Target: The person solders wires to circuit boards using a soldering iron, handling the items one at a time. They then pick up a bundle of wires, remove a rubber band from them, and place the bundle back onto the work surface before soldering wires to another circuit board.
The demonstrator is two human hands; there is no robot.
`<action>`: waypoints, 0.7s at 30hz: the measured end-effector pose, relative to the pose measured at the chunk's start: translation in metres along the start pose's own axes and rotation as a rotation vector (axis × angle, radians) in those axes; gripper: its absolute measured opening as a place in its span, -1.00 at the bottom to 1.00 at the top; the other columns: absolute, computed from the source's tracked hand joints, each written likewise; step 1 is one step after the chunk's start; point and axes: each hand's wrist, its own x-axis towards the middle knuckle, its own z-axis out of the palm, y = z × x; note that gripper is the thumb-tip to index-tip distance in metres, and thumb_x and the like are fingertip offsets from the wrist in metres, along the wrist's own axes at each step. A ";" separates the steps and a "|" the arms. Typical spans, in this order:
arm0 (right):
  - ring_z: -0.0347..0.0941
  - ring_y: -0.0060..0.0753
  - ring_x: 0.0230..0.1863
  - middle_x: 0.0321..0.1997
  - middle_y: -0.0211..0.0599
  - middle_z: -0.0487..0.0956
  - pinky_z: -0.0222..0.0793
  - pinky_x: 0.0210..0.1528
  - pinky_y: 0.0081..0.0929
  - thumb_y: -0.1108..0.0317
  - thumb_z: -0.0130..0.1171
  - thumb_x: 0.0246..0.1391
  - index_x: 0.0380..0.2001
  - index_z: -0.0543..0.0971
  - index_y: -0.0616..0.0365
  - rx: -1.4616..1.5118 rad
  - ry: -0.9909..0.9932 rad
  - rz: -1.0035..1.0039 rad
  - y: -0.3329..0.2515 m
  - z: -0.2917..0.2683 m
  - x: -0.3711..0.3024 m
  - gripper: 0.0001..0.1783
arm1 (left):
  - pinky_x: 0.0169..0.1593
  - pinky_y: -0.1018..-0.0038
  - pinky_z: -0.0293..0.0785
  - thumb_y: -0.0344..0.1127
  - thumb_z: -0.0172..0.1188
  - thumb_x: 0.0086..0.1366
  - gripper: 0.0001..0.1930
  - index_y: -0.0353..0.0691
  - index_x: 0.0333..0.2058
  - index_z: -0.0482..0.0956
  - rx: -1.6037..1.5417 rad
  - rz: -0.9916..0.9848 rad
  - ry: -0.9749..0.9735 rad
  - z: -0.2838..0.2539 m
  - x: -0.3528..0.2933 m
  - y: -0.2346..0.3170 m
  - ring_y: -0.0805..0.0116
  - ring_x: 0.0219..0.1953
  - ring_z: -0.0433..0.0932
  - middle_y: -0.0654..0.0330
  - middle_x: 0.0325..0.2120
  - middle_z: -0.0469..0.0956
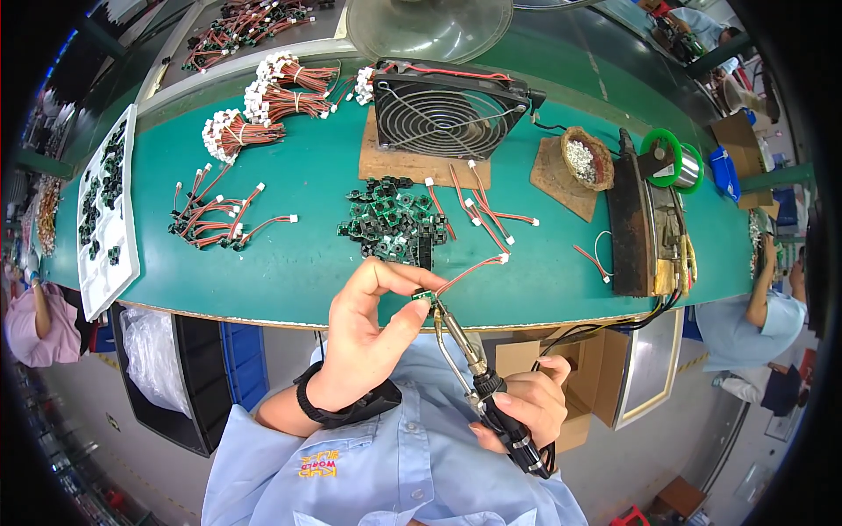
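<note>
Between the thumb and fingertips of my left hand (364, 329) is a small green circuit board (423, 295), just over the table's front edge. My right hand (533, 405) is wrapped round a black-handled soldering iron (503, 417) with a thin metal tube along its shaft. The iron's tip points up and left and meets the board's edge, or nearly so. From that spot a red-and-dark wire lead (465, 275) runs up and right to a white connector. Just beyond my left hand lies a pile of small green-and-black boards (392, 219).
A black fan (452, 114) stands behind the pile. Bundled wire leads (241, 133) and loose wired boards (210, 219) lie left, beside a white tray (123, 254). At right are a bowl of pellets (582, 159), an iron stand (631, 228) and a green solder spool (662, 151).
</note>
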 end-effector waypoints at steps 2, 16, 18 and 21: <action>0.39 -0.42 -0.62 -0.69 -0.43 0.45 0.10 -0.08 -0.18 0.07 0.36 -0.31 -0.31 0.48 0.06 -0.005 -0.013 -0.006 0.001 -0.002 0.000 -0.52 | -0.05 0.41 0.32 -0.56 0.08 0.13 -0.86 -0.25 -0.38 0.30 -0.009 -0.012 -0.001 0.000 0.000 0.000 0.36 -0.16 0.48 0.00 -0.26 0.54; 0.41 -0.35 -0.17 -0.15 -0.17 0.46 0.32 -0.09 -0.46 0.54 0.23 -0.10 -0.03 0.42 0.21 -0.202 0.476 0.513 0.085 0.003 0.053 -0.52 | -0.05 0.36 0.30 -0.41 0.04 0.10 -0.92 -0.21 -0.44 0.32 -0.377 -0.364 -0.069 -0.004 0.005 0.018 0.27 -0.23 0.46 -0.02 -0.33 0.52; 0.41 -0.37 -0.17 -0.16 -0.19 0.46 0.32 -0.08 -0.44 0.56 0.20 -0.08 -0.01 0.41 0.21 -0.146 0.461 0.558 0.091 0.004 0.051 -0.52 | -0.05 0.35 0.30 -0.39 0.05 0.09 -0.91 -0.21 -0.45 0.32 -0.430 -0.377 -0.092 -0.005 0.006 0.018 0.25 -0.23 0.46 -0.02 -0.35 0.52; 0.38 -0.44 -0.20 -0.16 -0.23 0.45 0.32 -0.16 -0.47 0.46 0.26 -0.09 -0.01 0.40 0.18 0.091 0.594 0.615 0.065 0.003 0.039 -0.49 | -0.05 0.37 0.31 -0.40 0.05 0.10 -0.91 -0.22 -0.45 0.32 -0.364 -0.348 -0.074 -0.006 0.008 0.016 0.27 -0.23 0.47 -0.02 -0.34 0.52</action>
